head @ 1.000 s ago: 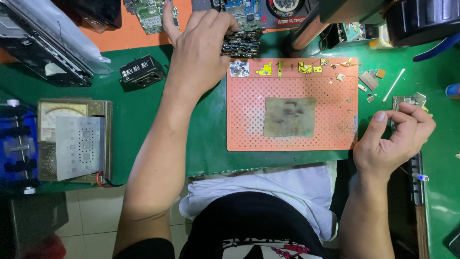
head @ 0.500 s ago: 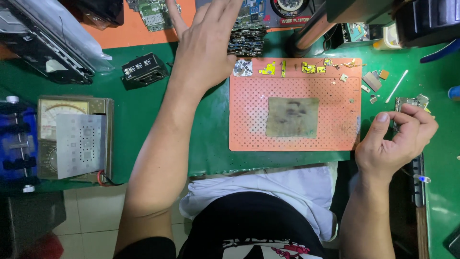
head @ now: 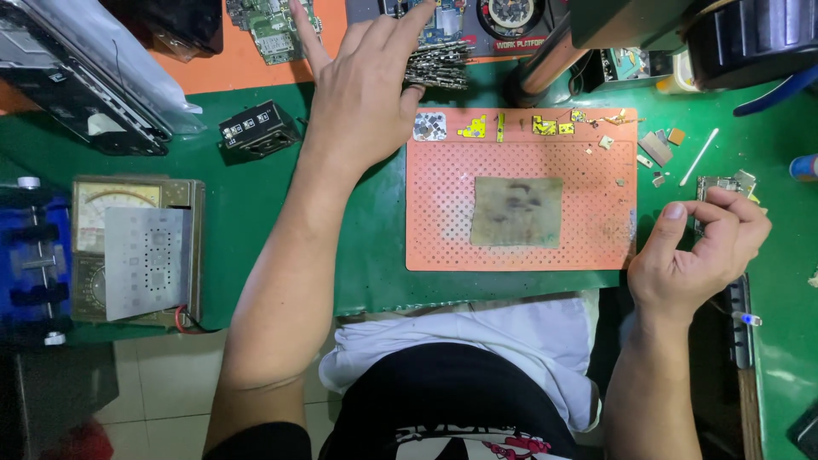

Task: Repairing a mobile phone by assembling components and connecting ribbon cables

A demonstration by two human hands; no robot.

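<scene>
My left hand [head: 362, 94] reaches to the far side of the green bench with fingers spread; the fingertips lie over a heap of small metal parts [head: 439, 66] beside a circuit board [head: 443, 21]. My right hand [head: 699, 251] rests at the right, fingers curled around a small metal phone part [head: 720, 186]. Between the hands lies an orange perforated mat [head: 443, 221] with a dull square plate [head: 517, 212] at its middle and tiny yellow and metal components [head: 545, 125] along its far edge.
At the left sit an analogue meter with a metal stencil [head: 145, 260] on it, a blue clamp [head: 30, 260], a small black block [head: 258, 129] and an opened device [head: 77, 81]. A microscope column [head: 545, 64], a white swab [head: 699, 157] and loose chips lie at the far right.
My left hand has stretched a little farther over the heap of metal parts, fingers spreading. My right hand has stayed in place with the small part.
</scene>
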